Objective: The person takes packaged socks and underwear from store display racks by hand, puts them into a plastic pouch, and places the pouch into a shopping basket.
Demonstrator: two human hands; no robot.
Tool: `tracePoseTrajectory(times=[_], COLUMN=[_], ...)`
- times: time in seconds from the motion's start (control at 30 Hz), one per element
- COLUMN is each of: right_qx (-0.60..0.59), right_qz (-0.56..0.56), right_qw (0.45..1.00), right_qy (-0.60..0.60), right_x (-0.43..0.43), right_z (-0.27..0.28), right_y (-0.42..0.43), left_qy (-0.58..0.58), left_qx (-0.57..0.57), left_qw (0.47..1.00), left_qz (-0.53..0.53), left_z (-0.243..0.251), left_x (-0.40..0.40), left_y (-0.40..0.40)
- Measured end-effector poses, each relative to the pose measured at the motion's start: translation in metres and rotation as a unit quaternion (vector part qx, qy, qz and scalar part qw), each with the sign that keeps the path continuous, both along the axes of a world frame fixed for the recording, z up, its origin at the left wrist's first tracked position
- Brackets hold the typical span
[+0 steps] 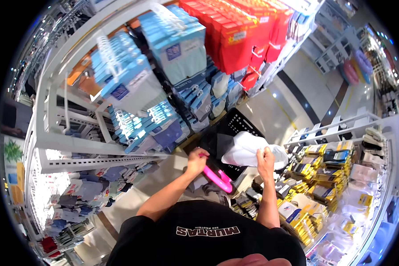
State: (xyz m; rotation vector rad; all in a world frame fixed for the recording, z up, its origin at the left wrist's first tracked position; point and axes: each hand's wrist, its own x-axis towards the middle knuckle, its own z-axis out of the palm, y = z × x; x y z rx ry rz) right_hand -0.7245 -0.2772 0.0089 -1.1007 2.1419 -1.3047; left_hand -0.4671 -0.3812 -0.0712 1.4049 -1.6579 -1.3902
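My left hand (196, 162) is closed around the upper end of a bright pink handle (218, 181), in front of my body. Just beyond it is a black plastic shopping basket (241, 119) with perforated walls. A soft white item (244, 146), perhaps cloth or a bag, hangs over the basket's right side. Pinched between the thumb and fingers of my right hand (266, 160), it covers part of the basket. Its exact kind is not clear. Whether anything lies in the dark basket cannot be made out.
Blue-topped garment packs (183, 50) and red packs (232, 40) hang on a white rack (50, 139) ahead and left. Yellow-carded sock packs (319, 189) fill a display at right. Tiled floor (269, 106) runs between the displays. Ring-shaped inflatables (355, 68) stand farther off.
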Motion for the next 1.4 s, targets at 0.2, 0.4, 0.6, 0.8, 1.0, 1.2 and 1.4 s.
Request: tracePoseTrajectory(times=[0.2, 0.4, 0.6, 0.8, 1.0, 1.2, 1.4], right_qx=[-0.086, -0.157, -0.249, -0.287, -0.245, -0.170, -0.064], right_qz=[0.019, 0.109, 0.173, 0.258, 0.404, 0.516, 0.592], right_qw=[0.996, 0.981, 0.941, 0.919, 0.881, 0.836, 0.801], right_qy=[0.019, 0.036, 0.150, 0.084, 0.007, 0.074, 0.056], right_x=[0.001, 0.033, 0.085, 0.130, 0.178, 0.237, 0.261], right_z=[0.096, 0.199, 0.259, 0.282, 0.275, 0.269, 0.265], right_y=[0.004, 0.003, -0.013, -0.033, -0.061, -0.092, -0.099], left_qy=[0.027, 0.027, 0.138, 0.213, 0.217, 0.219, 0.084], left_qx=[-0.055, -0.027, 0.140, 0.052, 0.035, 0.141, 0.089], left_qw=[0.998, 0.997, 0.980, 0.976, 0.975, 0.962, 0.992], left_qz=[-0.028, -0.066, -0.037, 0.001, 0.029, -0.084, 0.019], left_z=[-0.034, -0.006, 0.054, 0.109, 0.068, 0.066, 0.082], left_x=[-0.027, -0.009, 0.052, 0.116, 0.170, 0.219, 0.240], left_y=[-0.010, -0.008, -0.012, -0.023, -0.013, 0.024, 0.029])
